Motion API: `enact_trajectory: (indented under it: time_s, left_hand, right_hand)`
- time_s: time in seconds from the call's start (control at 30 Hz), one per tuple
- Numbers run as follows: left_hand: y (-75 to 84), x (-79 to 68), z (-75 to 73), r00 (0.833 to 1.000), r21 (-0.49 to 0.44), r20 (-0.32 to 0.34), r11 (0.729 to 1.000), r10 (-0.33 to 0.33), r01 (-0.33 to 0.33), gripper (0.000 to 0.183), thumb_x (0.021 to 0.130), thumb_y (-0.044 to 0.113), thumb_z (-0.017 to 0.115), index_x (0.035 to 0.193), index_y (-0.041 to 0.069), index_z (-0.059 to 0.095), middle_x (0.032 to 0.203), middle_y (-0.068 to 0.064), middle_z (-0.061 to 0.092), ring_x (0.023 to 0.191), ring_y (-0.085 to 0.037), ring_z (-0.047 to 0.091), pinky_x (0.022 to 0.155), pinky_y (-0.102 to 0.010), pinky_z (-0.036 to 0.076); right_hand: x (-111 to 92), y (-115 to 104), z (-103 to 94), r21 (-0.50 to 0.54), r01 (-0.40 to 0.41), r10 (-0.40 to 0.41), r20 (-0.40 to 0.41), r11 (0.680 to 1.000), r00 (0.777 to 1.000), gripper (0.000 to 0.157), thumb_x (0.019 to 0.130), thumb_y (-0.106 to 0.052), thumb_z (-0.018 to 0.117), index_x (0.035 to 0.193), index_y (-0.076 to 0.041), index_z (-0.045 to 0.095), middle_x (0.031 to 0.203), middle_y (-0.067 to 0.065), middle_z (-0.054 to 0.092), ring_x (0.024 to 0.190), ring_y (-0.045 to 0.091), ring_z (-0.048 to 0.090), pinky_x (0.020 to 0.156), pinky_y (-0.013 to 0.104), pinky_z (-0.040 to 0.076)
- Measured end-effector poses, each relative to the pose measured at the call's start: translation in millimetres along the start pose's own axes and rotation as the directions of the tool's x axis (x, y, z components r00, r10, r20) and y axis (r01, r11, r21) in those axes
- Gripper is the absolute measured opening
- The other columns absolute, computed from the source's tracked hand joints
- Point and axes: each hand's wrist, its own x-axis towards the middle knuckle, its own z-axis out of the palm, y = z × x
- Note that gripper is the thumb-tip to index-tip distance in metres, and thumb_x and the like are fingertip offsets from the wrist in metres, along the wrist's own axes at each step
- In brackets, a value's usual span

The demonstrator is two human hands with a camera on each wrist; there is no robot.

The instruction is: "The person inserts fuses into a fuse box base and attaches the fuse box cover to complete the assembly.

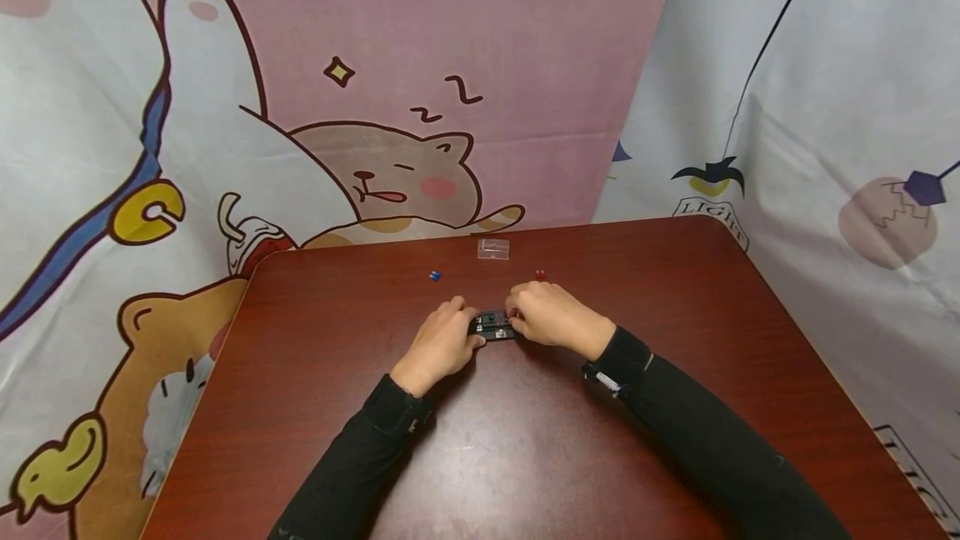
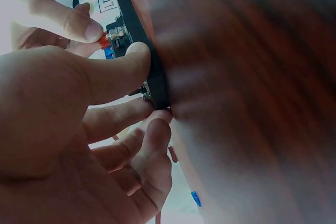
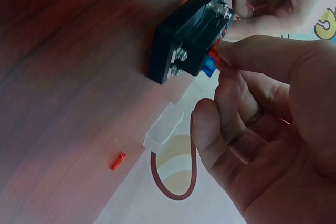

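A black terminal block with metal screws along its edges lies on the table between both hands. My left hand grips its left end; in the left wrist view the thumb presses on the near side of the block and fingers reach around its end. My right hand is over the right end. Its thumb and fingertips pinch a small red plastic piece at the raised middle of the block. Right beside that piece, a small blue piece sits at the block, partly hidden by the fingers.
Toward the table's far edge lies a clear plastic cover. Left of it is another small blue piece, and another small red piece lies just beyond the right hand. Printed cloth hangs behind the brown table.
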Motion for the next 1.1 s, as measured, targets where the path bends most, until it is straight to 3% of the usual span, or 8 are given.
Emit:
enact_trajectory:
  time_s: [0.27,0.53,0.67,0.83,1.1]
  left_hand:
    - [-0.3,-0.2,-0.9,1.0,0.002,-0.01,1.0,0.001,-0.001,0.042,0.099,0.028,0.086,0.134,0.006,0.075,0.12,-0.009,0.067,0.107,-0.029,0.064,0.098,-0.047,0.057]
    - [-1.0,-0.5,-1.5,1.0,-0.004,-0.004,1.0,-0.004,0.004,0.044,0.1,0.028,0.085,0.136,0.005,0.074,0.122,-0.01,0.067,0.109,-0.03,0.064,0.101,-0.049,0.056]
    - [-0.8,-0.2,-1.3,1.0,-0.009,0.002,1.0,-0.01,0.01,0.045,0.101,0.029,0.084,0.138,0.005,0.074,0.125,-0.01,0.067,0.111,-0.03,0.064,0.103,-0.049,0.056]
    - [-0.9,-0.1,-1.6,1.0,-0.009,0.012,1.0,-0.01,0.011,0.047,0.103,0.03,0.082,0.142,0.005,0.072,0.129,-0.011,0.066,0.115,-0.031,0.063,0.107,-0.05,0.056]
    - [-1.4,0.0,-1.2,1.0,0.002,0.013,1.0,-0.001,0.001,0.048,0.102,0.03,0.083,0.141,0.005,0.072,0.13,-0.012,0.066,0.117,-0.032,0.065,0.107,-0.05,0.056]
  right_hand:
    - [-4.2,5.5,-6.3,0.013,0.007,-0.007,0.001,1.0,1.0,0.009,0.099,-0.014,0.08,0.09,-0.017,0.081,0.09,-0.005,0.071,0.076,0.01,0.063,0.069,0.034,0.057]
    - [-6.5,15.7,-9.5,0.006,-0.024,0.024,0.002,1.0,1.0,0.006,0.101,-0.017,0.081,0.1,-0.012,0.085,0.101,0.004,0.078,0.09,0.023,0.075,0.08,0.044,0.064]
    - [-6.8,23.2,-12.8,0.007,-0.067,0.067,-0.001,0.998,0.998,0.011,0.101,-0.017,0.081,0.107,-0.01,0.086,0.112,0.009,0.082,0.109,0.03,0.078,0.092,0.05,0.065]
    - [-5.6,36.8,-16.8,0.032,-0.116,0.117,-0.015,0.993,0.993,0.013,0.102,-0.016,0.08,0.11,-0.008,0.086,0.111,0.01,0.08,0.099,0.027,0.077,0.086,0.047,0.065]
    - [-4.8,56.1,-22.6,0.065,-0.202,0.204,-0.016,0.977,0.979,0.017,0.102,-0.016,0.079,0.114,-0.006,0.085,0.12,0.012,0.081,0.101,0.027,0.077,0.085,0.047,0.065]
